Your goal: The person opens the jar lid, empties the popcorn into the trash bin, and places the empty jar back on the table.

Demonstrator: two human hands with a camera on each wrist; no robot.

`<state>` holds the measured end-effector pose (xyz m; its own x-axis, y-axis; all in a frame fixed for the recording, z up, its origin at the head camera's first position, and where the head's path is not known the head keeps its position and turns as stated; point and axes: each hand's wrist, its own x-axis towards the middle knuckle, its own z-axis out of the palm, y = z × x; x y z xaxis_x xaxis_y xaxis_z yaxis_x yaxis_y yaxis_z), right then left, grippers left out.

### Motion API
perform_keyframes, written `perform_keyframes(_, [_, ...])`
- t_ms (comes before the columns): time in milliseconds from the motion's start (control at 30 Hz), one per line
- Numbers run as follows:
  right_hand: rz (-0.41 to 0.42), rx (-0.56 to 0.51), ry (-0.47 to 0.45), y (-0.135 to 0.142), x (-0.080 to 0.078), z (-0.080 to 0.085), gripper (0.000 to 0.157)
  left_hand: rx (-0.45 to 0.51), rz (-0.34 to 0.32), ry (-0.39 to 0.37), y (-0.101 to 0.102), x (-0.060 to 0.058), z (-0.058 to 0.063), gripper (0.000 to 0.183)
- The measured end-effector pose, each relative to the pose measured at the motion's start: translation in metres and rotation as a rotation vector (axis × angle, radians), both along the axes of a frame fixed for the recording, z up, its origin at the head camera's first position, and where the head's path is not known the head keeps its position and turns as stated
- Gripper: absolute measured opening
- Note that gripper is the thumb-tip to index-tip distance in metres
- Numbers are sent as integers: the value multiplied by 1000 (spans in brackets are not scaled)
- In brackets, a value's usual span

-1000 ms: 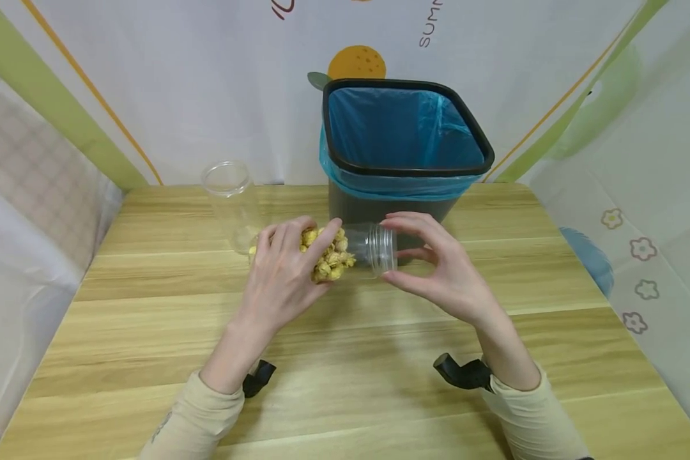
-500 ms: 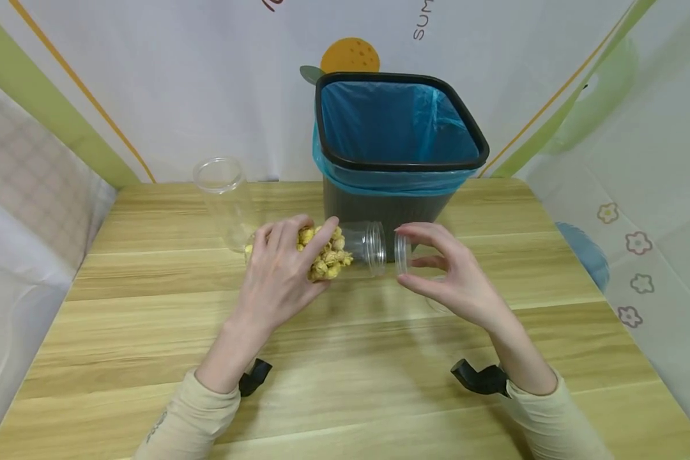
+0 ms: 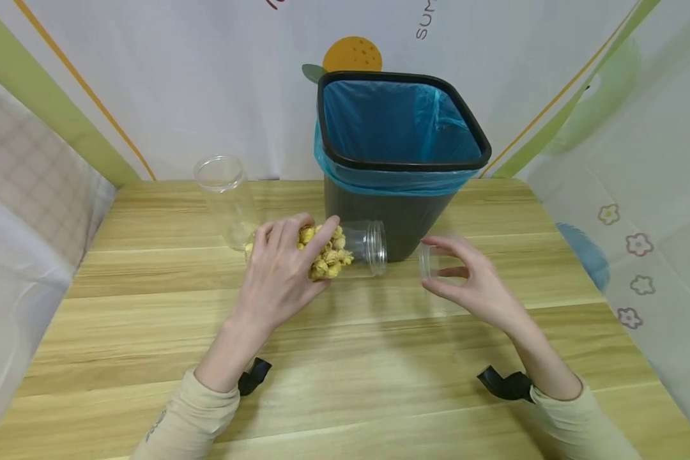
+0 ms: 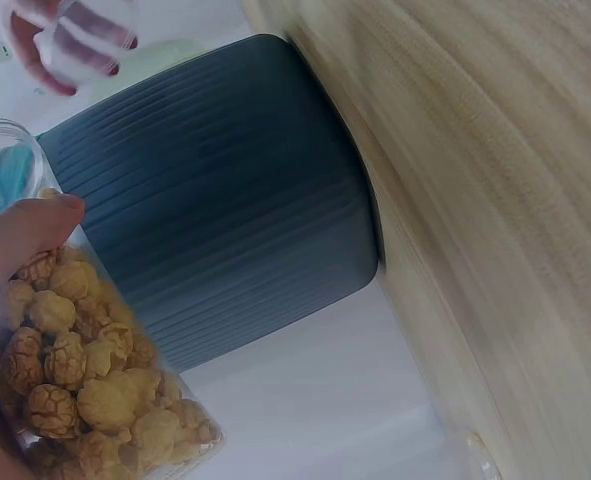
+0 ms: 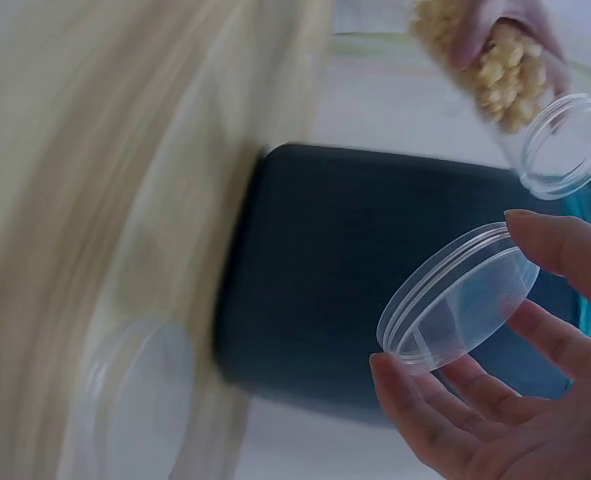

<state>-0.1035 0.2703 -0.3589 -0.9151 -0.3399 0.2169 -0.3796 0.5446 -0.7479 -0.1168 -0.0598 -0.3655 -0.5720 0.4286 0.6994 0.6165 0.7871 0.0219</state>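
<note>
My left hand [image 3: 282,271] grips a clear plastic jar [image 3: 359,249] of yellow popcorn [image 3: 328,255], tipped on its side with its uncovered mouth to the right. In the left wrist view, popcorn [image 4: 95,360] fills the jar's lower part and the thumb lies across the wall. My right hand [image 3: 471,275] pinches a clear round lid [image 3: 426,262] by its rim, a short way right of the jar's mouth. The right wrist view shows this lid [image 5: 455,300] between thumb and fingertips.
A dark bin [image 3: 379,211] lined with a blue bag [image 3: 402,182] stands at the table's back. Left of it, an uncovered clear jar [image 3: 224,204] stands upright. A second clear lid [image 5: 140,400] lies on the wooden table [image 3: 345,396], under the right hand.
My right hand has pulled the lid off the jar's mouth and carried it to the right. My left hand keeps the jar of popcorn on its side in nearly the same place.
</note>
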Motion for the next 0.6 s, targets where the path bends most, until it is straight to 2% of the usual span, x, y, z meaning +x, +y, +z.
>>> perform_keyframes(600, [-67, 164, -70, 50, -3, -19, 62, -22, 22, -5, -1, 0, 1, 102])
